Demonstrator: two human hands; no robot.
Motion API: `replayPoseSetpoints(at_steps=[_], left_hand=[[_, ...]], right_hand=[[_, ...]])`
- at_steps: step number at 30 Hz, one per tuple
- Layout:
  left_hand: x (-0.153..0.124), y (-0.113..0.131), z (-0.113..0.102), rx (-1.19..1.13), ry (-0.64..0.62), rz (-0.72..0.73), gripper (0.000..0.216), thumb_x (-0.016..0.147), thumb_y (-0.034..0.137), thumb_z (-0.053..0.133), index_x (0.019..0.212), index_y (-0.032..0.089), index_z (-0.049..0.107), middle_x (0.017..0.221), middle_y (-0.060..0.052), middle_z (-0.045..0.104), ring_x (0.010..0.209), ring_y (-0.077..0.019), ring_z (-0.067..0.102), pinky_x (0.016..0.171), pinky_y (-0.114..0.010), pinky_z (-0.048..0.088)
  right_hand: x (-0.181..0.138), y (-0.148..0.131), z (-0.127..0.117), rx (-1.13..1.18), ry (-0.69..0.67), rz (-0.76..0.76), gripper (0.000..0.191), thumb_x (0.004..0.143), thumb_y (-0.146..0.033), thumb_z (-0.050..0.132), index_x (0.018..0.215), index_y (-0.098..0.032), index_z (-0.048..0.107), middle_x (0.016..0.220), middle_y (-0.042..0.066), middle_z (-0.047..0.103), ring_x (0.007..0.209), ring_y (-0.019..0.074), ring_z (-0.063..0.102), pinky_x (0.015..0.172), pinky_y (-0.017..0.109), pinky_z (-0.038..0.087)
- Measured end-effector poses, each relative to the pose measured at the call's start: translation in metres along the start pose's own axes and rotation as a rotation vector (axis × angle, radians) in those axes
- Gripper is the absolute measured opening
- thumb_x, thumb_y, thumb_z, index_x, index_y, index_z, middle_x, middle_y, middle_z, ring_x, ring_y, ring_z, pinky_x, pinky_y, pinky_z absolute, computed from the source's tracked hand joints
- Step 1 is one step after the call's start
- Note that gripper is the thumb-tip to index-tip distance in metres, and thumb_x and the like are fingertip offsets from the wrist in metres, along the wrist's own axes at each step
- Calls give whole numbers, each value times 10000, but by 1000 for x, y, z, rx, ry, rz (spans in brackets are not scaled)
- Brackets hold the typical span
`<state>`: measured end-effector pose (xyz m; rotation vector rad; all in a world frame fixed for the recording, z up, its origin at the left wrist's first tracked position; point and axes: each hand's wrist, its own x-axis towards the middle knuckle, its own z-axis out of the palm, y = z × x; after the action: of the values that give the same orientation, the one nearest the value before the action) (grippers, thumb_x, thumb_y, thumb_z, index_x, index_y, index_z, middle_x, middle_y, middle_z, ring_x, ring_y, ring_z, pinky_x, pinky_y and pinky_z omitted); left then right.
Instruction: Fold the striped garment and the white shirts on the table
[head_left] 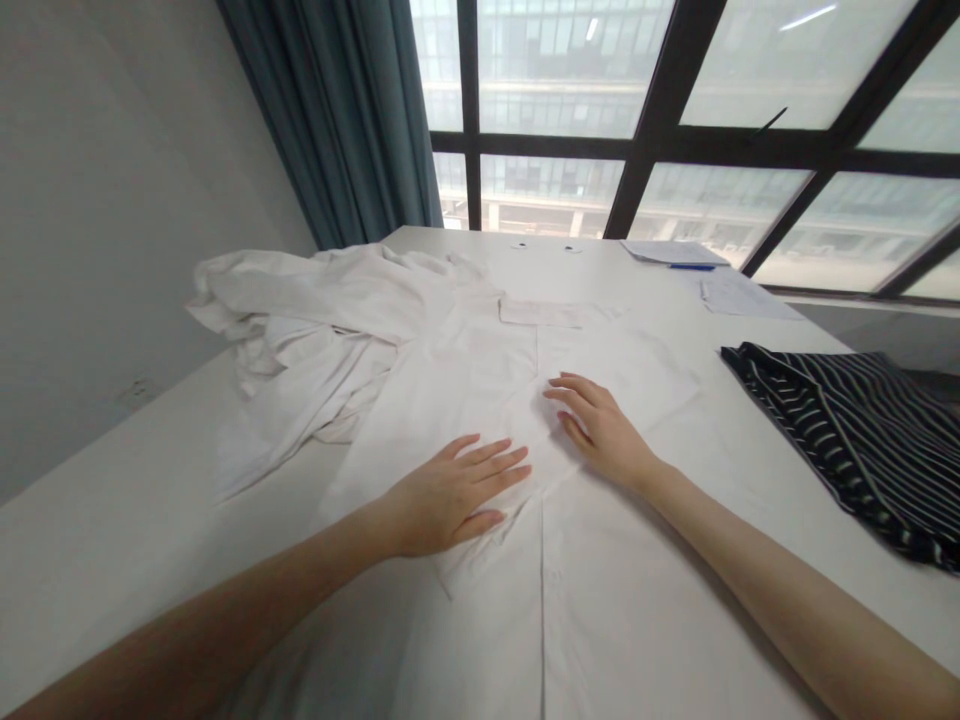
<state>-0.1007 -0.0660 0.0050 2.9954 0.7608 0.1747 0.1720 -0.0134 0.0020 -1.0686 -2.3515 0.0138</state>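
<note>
A long white garment, shirt- or coat-like, lies spread on the table with its front seam running toward me. Its collar band is at the far end, and what looks like a sleeve is folded across the front. My left hand rests flat on the cloth left of the seam, fingers spread. To the right of the seam, my right hand touches the cloth lightly, its fingers apart and a little bent. Neither hand grips anything. Another heap of white cloth lies bunched beyond my left hand.
A black-and-white striped cloth lies on the white table at the right. Papers and a blue pen are at the far right. A blue curtain and a dark-framed window stand behind the table.
</note>
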Motion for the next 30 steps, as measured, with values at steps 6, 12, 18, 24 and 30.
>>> replayPoseSetpoints(at_steps=[6,12,18,24,30], left_hand=[[1,1,0,-6,-7,-3,522,1016,359,390,1508,218,288,1570,-59,327,1466,-202,255,1190,-388,136],[0,0,1,-13,-10,-9,527,1017,354,388,1515,227,270,1575,-51,317,1472,-192,236,1193,-390,130],[0,0,1,-12,-11,-8,522,1019,362,385,1512,227,276,1575,-45,315,1471,-190,239,1193,-384,124],[0,-1,2,-31,-5,-9,525,1018,362,385,1515,238,269,1571,-49,324,1471,-190,242,1195,-395,142],[0,1,1,-48,9,-36,533,1007,360,402,1511,245,274,1584,-66,294,1471,-207,243,1193,-426,191]], right_hand=[[-1,-13,13,-85,-297,120,485,1006,-310,317,1456,-156,408,1546,130,373,1437,241,312,1142,485,306],[-4,6,14,-178,-329,209,535,996,-319,274,1495,-143,353,1560,126,339,1442,239,299,1154,479,291],[-6,42,11,-266,-314,353,539,987,-314,263,1487,-143,366,1561,113,341,1435,242,316,1147,469,309],[-9,65,11,-312,-242,405,528,980,-300,274,1462,-127,406,1536,125,388,1411,247,364,1138,446,335],[-12,67,14,-301,-151,378,506,948,-212,305,1406,-85,478,1480,147,468,1379,269,414,1113,463,373]])
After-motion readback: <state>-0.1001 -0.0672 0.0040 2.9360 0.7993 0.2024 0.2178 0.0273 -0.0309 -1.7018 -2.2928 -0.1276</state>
